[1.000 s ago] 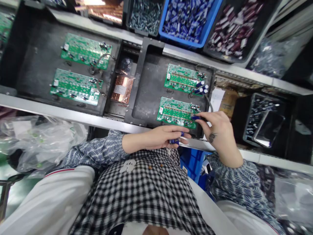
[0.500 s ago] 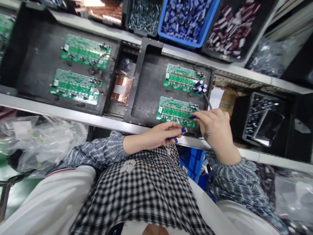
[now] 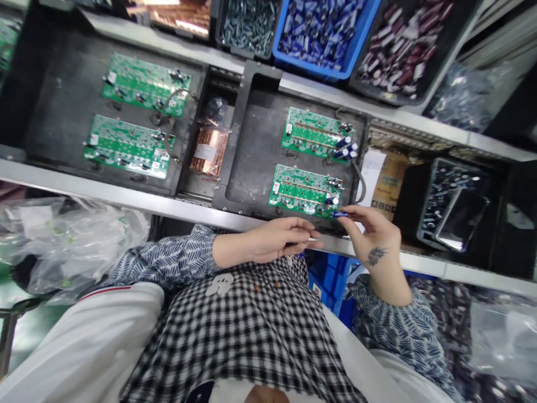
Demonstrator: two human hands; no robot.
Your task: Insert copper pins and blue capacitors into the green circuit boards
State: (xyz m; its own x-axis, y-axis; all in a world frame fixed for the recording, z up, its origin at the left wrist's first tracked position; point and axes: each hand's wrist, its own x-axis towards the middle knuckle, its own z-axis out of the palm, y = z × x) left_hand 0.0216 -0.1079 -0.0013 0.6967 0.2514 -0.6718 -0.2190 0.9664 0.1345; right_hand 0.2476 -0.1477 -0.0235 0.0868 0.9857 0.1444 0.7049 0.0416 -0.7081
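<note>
My right hand (image 3: 371, 238) pinches a blue capacitor (image 3: 339, 214) between thumb and fingertips, at the lower right corner of the near green circuit board (image 3: 304, 189). One capacitor (image 3: 332, 201) stands upright on that board, its pale top facing me. My left hand (image 3: 281, 239) is just in front of the tray's near rail, fingers loosely bent; a bit of blue capacitor (image 3: 300, 254) shows below them, partly hidden. On the far circuit board (image 3: 314, 134), several blue capacitors (image 3: 344, 148) are grouped at the right end.
Both boards lie in a black tray (image 3: 251, 157); a second tray (image 3: 62, 106) with two boards is to the left. Along the back are a blue bin of capacitors (image 3: 323, 39), a bin of maroon parts (image 3: 405, 50) and a bin of metal parts (image 3: 249, 28). A cable (image 3: 359, 182) curves by the boards.
A capacitor now stands on the near board where my right fingers were. My right hand has shifted slightly toward me with another capacitor. The left fingers have opened out, showing less blue.
</note>
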